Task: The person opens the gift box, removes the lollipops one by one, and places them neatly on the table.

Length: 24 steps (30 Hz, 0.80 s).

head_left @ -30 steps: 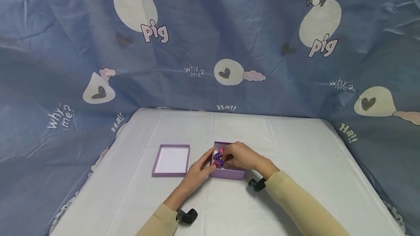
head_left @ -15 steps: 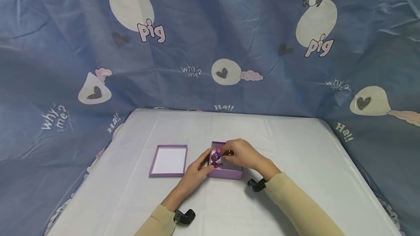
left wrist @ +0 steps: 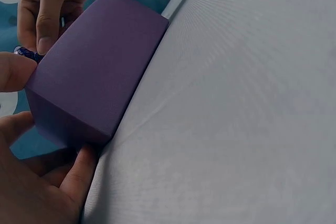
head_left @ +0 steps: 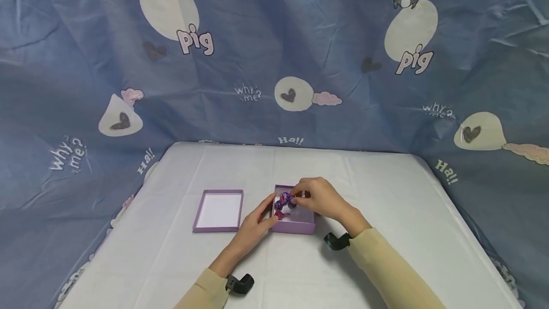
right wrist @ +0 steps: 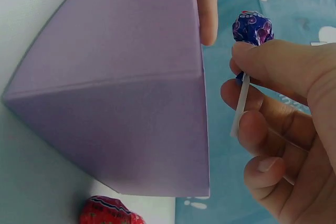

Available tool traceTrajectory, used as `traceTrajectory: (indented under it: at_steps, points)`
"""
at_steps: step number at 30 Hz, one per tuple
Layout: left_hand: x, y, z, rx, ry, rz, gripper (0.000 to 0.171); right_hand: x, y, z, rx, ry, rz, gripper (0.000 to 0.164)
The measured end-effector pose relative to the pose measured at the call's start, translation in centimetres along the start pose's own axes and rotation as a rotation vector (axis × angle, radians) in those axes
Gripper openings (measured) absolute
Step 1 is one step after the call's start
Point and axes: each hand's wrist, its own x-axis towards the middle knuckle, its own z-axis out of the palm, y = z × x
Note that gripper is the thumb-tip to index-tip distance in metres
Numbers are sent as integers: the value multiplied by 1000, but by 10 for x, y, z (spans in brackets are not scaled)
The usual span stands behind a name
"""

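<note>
A purple box (head_left: 296,227) stands uncovered on the white table with several wrapped lollipops inside, among them a red one (head_left: 279,215) near the front left corner. My left hand (head_left: 254,227) holds the box at its left side, thumb at the near corner and fingers along the wall. Just over the box, my right hand (head_left: 321,200) pinches a lollipop (right wrist: 253,29) in a blue-purple wrapper, thumb and index finger just below its head. Its white stick runs down past the other, curled fingers. Part of the box's inside is hidden behind the right hand.
To the left lies the box's lid (head_left: 218,230), purple-edged with its white inside facing up. A red-wrapped candy (right wrist: 111,211) shows beside the box in the right wrist view. Behind the white table (head_left: 300,271) hangs a blue printed cloth (head_left: 240,123).
My right hand has risen slightly out of the box, now with the blue-purple lollipop between its fingers. The left hand stays at the box's side. The head view has shifted slightly.
</note>
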Motion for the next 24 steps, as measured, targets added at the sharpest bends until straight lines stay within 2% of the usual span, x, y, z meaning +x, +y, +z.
traceTrajectory:
  at_steps: [3,6,12,24]
  points:
    - [4,-13,1,2,16,7,63,-2,0,-2,-4,15,5,8]
    - [5,-18,2,-5,19,12,63,-4,-1,-3,-6,26,18,8]
    - [3,-20,3,-43,6,10,63,-9,-1,-6,-7,40,42,8]
    - [5,-18,2,-14,13,8,64,-20,6,-24,-19,77,61,8]
